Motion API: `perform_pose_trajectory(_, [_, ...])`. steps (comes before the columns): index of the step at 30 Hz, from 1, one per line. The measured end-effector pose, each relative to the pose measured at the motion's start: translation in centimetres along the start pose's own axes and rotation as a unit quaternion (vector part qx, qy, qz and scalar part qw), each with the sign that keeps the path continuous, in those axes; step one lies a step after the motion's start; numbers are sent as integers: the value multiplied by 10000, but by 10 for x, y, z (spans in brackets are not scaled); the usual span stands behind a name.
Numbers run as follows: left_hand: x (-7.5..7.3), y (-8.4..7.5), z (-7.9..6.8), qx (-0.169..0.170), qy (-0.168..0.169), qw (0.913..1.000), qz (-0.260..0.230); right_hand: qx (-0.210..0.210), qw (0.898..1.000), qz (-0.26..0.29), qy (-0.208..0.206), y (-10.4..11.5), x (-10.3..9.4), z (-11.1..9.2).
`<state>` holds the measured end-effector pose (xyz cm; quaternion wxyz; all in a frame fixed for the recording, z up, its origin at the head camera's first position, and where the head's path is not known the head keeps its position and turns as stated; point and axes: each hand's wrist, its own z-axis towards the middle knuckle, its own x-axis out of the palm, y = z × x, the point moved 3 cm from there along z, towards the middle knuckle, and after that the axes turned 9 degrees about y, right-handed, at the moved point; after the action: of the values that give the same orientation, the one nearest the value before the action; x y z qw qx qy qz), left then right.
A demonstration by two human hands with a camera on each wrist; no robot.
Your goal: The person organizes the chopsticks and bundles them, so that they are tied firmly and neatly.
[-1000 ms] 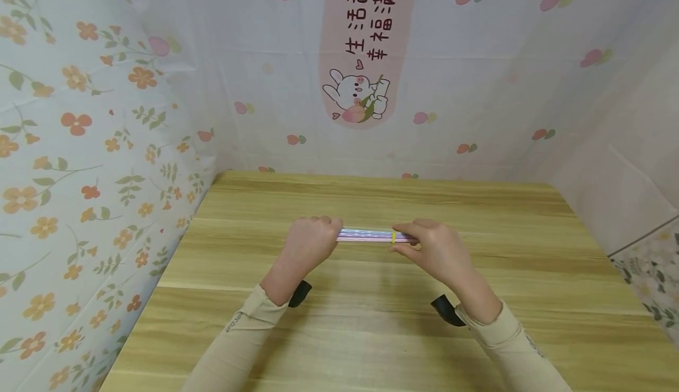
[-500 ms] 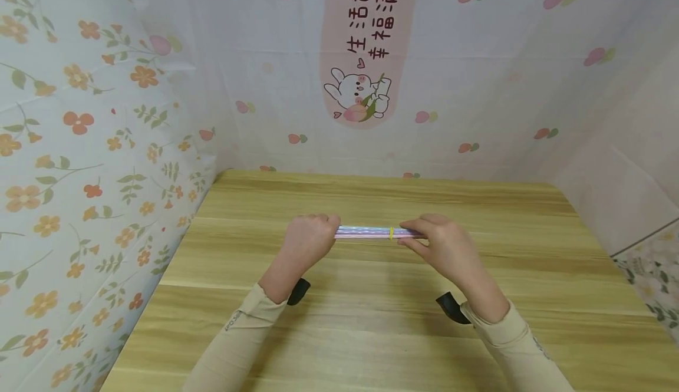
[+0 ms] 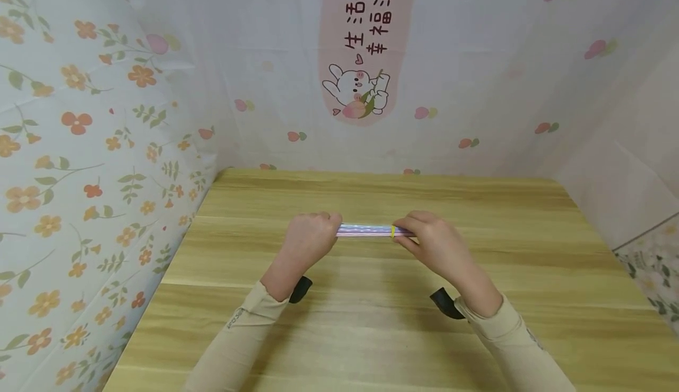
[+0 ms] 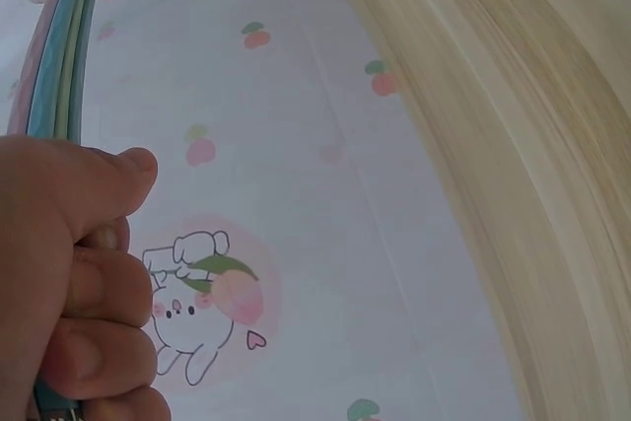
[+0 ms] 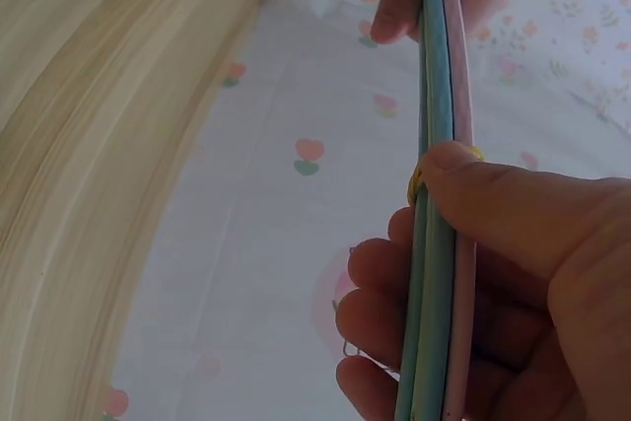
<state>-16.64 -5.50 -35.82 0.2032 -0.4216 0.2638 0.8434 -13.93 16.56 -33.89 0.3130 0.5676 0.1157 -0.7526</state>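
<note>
A bundle of slim pastel pencils [image 3: 365,230], in pink, blue and green, is held level above the table between both hands. A yellow rubber band [image 3: 393,231] circles it near the right hand. My left hand [image 3: 313,236] wraps its fingers round the left end of the bundle, covering much of it. With thumb and fingers, my right hand [image 3: 432,241] pinches the other end. In the right wrist view, the right thumb [image 5: 493,194] lies over the rubber band [image 5: 416,184]. Past the left fist, in the left wrist view, a dark-banded pencil end [image 4: 57,403] shows.
Under the hands lies a wood-grain table [image 3: 350,333]. A white cloth [image 3: 254,73] with fruit prints and a rabbit picture hangs behind it, and a flowered cloth [image 3: 106,203] hangs at the left. Black straps or mounts [image 3: 445,303] show at both wrists.
The right hand slid outward off the band, then came back in against it. The left hand keeps its grip on the pencils, almost in place.
</note>
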Motion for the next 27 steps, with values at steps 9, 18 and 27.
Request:
perform_pose_trajectory(9, [1, -1, 2, 2, 207, 9998, -70, -28, 9976, 595, 351, 2, 0, 3])
perform_pose_trajectory(18, [-2, -3, 2, 93, -239, 9996, -105, -106, 9984, 537, 140, 2, 3, 1])
perform_pose_trajectory(27, [-2, -5, 3, 99, -90, 9999, -16, 21, 10000, 83, -23, 5, 7, 3])
